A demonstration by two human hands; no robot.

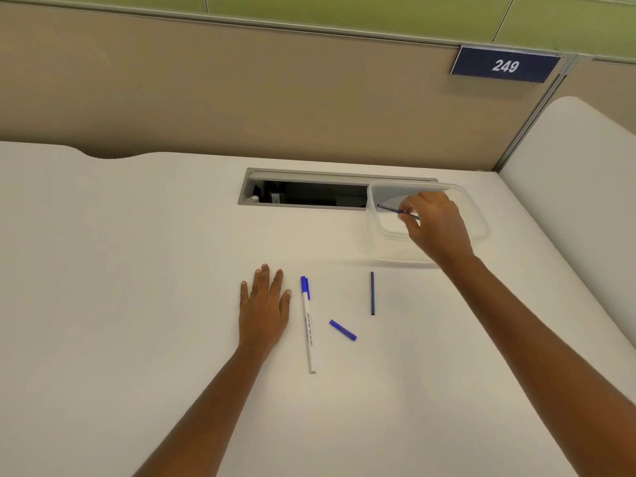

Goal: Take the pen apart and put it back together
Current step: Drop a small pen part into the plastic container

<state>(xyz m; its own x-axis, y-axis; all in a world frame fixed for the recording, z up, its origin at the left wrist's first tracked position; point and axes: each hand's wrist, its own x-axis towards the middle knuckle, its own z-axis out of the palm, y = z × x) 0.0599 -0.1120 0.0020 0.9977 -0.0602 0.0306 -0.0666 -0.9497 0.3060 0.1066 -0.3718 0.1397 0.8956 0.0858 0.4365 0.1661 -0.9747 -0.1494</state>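
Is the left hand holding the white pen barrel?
No, the left hand lies flat on the white table beside the white pen barrel with blue cap, apart from it.

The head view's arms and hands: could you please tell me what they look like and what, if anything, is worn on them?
The left hand and right hand are bare, with no gloves, rings or watch showing. Both forearms are uncovered down to the frame's lower edge: no sleeve, bracelet or marking is in view.
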